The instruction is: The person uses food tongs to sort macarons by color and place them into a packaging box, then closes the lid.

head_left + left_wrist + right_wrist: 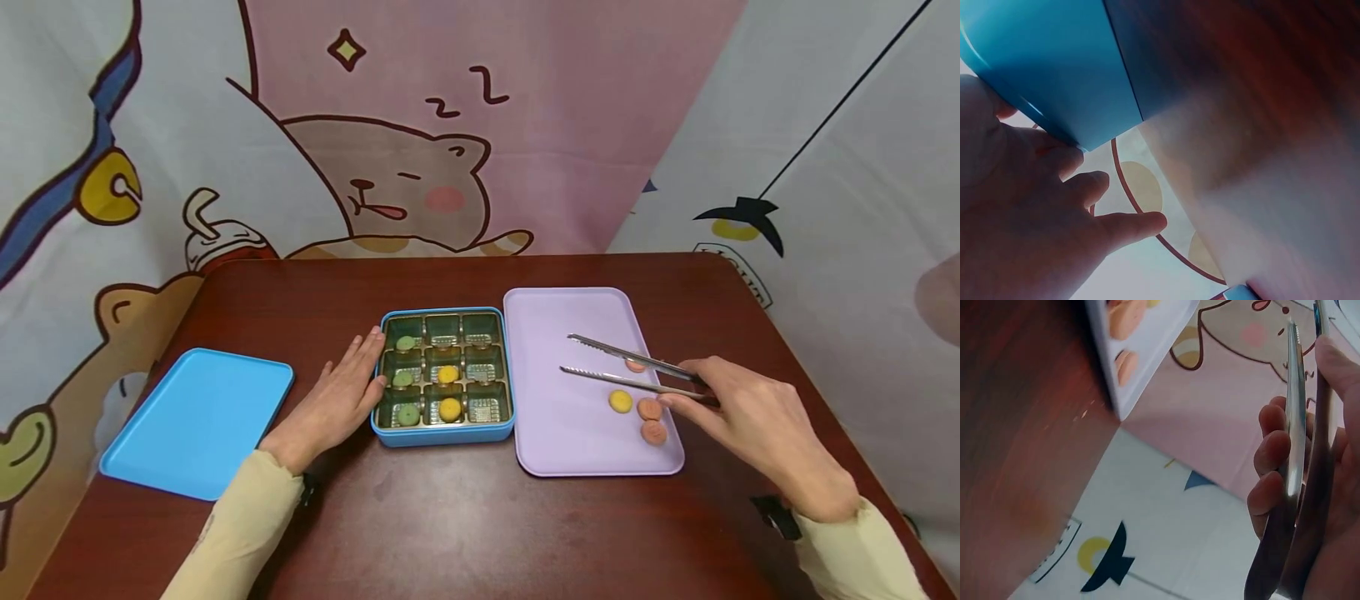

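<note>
Metal tongs (pixel 667 367) over a purple tray (pixel 555 433)

The right hand (pixel 757 421) grips the tongs, tips apart. One yellow cookie (pixel 620 402) and three orange cookies (pixel 653 432) are on the tray. The left hand (pixel 337 408), fingers straight, touches the blue box (pixel 450 435), which holds three green cookies (pixel 408 415) and two yellow cookies (pixel 450 409).

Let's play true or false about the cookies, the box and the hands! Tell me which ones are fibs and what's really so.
1. The right hand holds metal tongs. True.
2. Three green cookies sit in the blue box. True.
3. The left hand pinches a cookie. False: the left hand touches the box's side.
4. The blue lid covers the box. False: the blue lid lies apart, to the left.
5. A yellow cookie lies on the purple tray. True.
</note>
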A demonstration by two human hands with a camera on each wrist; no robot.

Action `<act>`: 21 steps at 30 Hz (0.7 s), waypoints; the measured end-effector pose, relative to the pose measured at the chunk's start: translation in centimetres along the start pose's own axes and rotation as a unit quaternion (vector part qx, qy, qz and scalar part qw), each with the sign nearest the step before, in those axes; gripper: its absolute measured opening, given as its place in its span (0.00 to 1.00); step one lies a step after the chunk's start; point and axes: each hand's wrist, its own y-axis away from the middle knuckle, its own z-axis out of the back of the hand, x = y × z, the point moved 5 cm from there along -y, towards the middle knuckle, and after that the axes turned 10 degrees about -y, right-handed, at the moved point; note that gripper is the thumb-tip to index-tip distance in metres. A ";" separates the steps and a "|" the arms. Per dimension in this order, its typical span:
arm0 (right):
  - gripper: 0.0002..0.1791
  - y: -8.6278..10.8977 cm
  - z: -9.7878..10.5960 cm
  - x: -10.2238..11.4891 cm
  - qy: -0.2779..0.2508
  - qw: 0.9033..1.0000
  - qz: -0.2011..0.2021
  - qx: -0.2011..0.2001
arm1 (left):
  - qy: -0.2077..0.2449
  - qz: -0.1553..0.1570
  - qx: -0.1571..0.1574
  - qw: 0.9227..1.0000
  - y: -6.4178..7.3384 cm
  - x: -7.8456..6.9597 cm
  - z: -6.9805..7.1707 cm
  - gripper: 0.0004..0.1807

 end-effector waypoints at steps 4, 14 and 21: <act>0.25 1.1 0.5 -1.3 0.003 1.000 -0.012 0.019 | 0.001 -0.001 0.001 1.000 -0.1 -0.1 0.0 0.37; 0.26 3.9 1.4 -4.8 0.024 0.995 -0.067 0.065 | -0.001 0.000 0.004 1.000 -0.1 -0.1 -0.1 0.37; 0.27 5.0 1.9 -5.6 0.047 0.993 -0.074 0.085 | 0.003 0.003 0.010 1.000 -0.1 0.0 -0.2 0.38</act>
